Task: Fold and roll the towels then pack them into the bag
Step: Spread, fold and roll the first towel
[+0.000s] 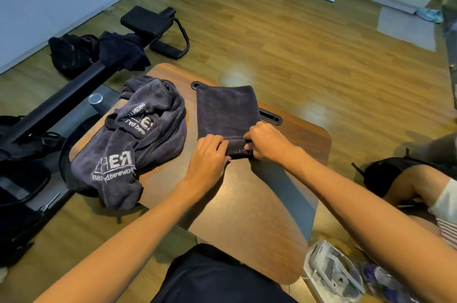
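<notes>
Hands at frame centre: left hand [209,154] and right hand [265,140] both grip rolled near edge of folded towel [226,111] on table [247,204]. Crumpled towels [134,139] piled left of it.

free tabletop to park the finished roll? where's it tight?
Bare wood lies on the table between the hands and its near edge, and a strip right of the folded towel around the black slot. The left side is crowded by the crumpled towel pile. The left hand and right hand grip the towel's near rolled end.
</notes>
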